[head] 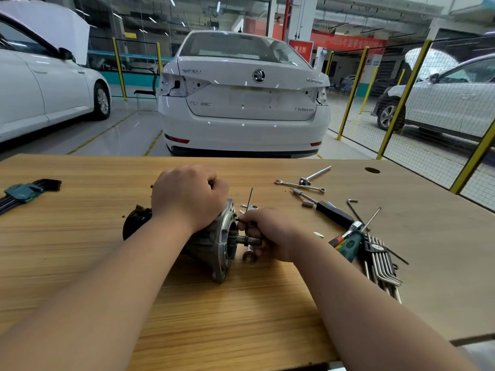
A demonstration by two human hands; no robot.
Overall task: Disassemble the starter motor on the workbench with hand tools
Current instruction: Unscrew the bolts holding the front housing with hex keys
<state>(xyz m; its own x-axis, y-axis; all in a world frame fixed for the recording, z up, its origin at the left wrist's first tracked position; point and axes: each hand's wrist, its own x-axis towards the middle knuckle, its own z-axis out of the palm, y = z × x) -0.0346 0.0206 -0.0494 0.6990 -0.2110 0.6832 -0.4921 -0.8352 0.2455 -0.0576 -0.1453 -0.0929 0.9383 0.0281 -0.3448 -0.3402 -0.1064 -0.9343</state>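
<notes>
Closest to the near edge, on the right side of the worktop point(241, 317), a black holder point(373, 247) carries a fanned row of silvery hex keys point(385, 277). A green-handled screwdriver point(348, 246) lies just beside it.

The starter motor point(219, 245) lies on its side about the middle of the worktop, with its silver flange and shaft turned to the right. My right grip point(267, 234) is closed, fingers pinched round a thin black hex key point(250, 199). The key's long arm stands upright and its lower end points into the flange. An open-end wrench point(250, 257) lies flat under that grip, beside the shaft. My left grip point(187, 196) is curled down over the top of the motor's body, clamped on it.

Farther right lie a black-handled driver point(332, 214) and a loose bent key point(353, 210). Beyond them are a slim combination wrench point(300, 185) and a socket bar point(314, 175). By the left edge, a green holder point(18, 192) carries dark keys. A white car point(243, 103) stands past the far edge.
</notes>
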